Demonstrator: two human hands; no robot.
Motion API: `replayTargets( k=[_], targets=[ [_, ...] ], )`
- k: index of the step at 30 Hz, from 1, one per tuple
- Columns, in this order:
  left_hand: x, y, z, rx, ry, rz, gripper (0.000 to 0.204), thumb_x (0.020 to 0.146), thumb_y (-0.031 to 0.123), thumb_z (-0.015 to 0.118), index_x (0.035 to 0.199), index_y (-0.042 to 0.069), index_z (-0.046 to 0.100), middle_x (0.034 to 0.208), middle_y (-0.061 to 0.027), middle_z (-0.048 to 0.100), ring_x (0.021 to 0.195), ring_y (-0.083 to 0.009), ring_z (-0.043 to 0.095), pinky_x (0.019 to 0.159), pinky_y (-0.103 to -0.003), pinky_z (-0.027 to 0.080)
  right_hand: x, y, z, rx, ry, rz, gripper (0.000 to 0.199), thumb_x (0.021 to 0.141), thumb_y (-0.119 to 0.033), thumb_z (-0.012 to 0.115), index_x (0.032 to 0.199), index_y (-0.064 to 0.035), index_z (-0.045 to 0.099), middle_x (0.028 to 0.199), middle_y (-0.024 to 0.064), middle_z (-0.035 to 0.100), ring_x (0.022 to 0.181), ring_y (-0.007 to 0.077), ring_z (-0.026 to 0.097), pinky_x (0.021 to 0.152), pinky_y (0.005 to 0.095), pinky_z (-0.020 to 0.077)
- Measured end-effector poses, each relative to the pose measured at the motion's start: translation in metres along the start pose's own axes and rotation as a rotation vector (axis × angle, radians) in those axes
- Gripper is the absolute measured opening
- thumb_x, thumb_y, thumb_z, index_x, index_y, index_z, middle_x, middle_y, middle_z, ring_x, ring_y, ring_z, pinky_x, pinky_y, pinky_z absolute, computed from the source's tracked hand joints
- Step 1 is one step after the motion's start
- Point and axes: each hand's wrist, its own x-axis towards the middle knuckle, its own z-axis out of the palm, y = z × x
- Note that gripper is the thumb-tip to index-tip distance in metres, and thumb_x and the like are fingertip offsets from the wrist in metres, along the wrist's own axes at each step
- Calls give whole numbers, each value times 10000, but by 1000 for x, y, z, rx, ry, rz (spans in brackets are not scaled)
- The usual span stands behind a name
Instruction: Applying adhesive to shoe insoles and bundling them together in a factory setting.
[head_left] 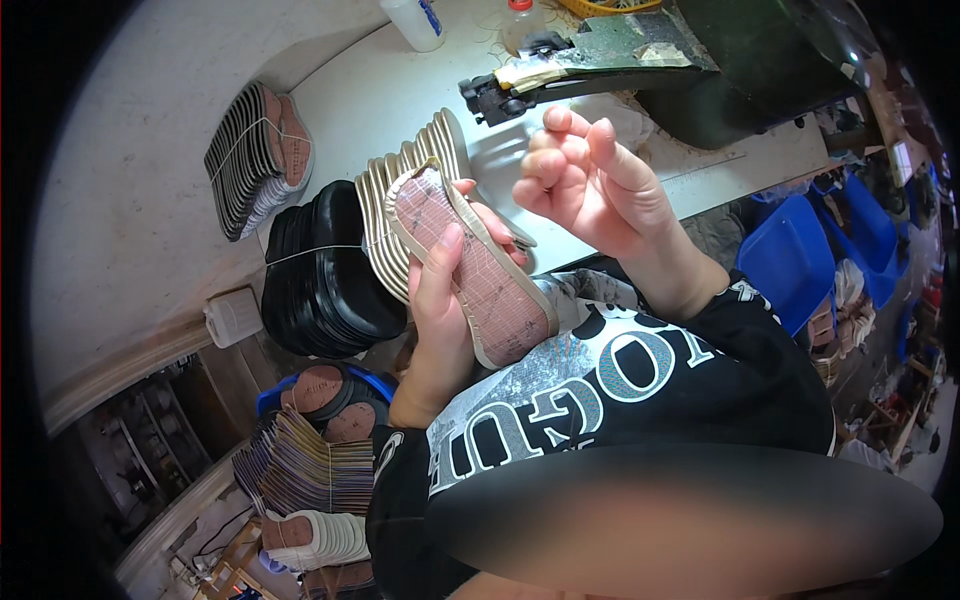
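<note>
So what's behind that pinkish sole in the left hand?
Behind the pinkish sole, part of a stack of cream-edged soles shows, and fingers of the left hand emerge past its edge. Its underside is hidden, with whatever else it covers.

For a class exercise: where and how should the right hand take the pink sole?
Probably pinch the pink sole by its lower right rim, from the right: that long edge is bare there, while the left hand clasps its middle.

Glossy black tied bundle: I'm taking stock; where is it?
In the head view, the black bundle lies left of centre, between the white plastic jug and the stack of beige-rimmed soles.
</note>
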Motion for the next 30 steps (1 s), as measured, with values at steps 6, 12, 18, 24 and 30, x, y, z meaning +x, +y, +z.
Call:
replayTargets(
  k=[6, 12, 18, 24, 30],
  targets=[
    [-1, 0, -1, -3, 2, -5, 405, 958, 200, 405, 1303, -6, 359, 904, -127, 554, 787, -193, 586, 732, -315, 509, 1, -1, 11, -192, 87, -51, 438, 824, -180, 749, 1164, -135, 477, 955, -37, 532, 968, 88, 537, 876, 309, 397],
    [-1, 1, -1, -7, -1, 1, 405, 959, 202, 407, 1301, -10, 362, 899, -129, 556, 780, -189, 587, 730, -320, 514, -2, -2, 4, -67, 34, -21, 312, 865, -149, 701, 1136, -68, 571, 908, -21, 620, 825, 82, 586, 917, 324, 433],
    [0, -2, -4, -14, -20, 25, 404, 959, 205, 415, 1295, -14, 366, 894, -131, 564, 775, -185, 591, 737, -316, 519, 3, -1, 4, -69, -61, -14, 270, 880, -274, 690, 1060, -96, 596, 767, -66, 563, 610, 30, 459, 784, 262, 394],
    [-1, -1, -7, 12, -27, 30, 408, 959, 209, 422, 1294, -16, 365, 891, -134, 566, 780, -188, 595, 740, -318, 519, 5, 4, 4, -146, -53, -92, 200, 929, -321, 610, 1029, -149, 604, 795, -76, 558, 656, 19, 519, 862, 291, 381],
    [-2, 2, -4, 3, -6, 11, 408, 959, 215, 425, 1293, -10, 363, 891, -132, 566, 776, -193, 597, 743, -319, 519, 5, 6, 2, -94, -17, -103, 214, 955, -314, 563, 1107, -172, 613, 877, -58, 640, 941, 90, 594, 970, 353, 369]
  ],
)
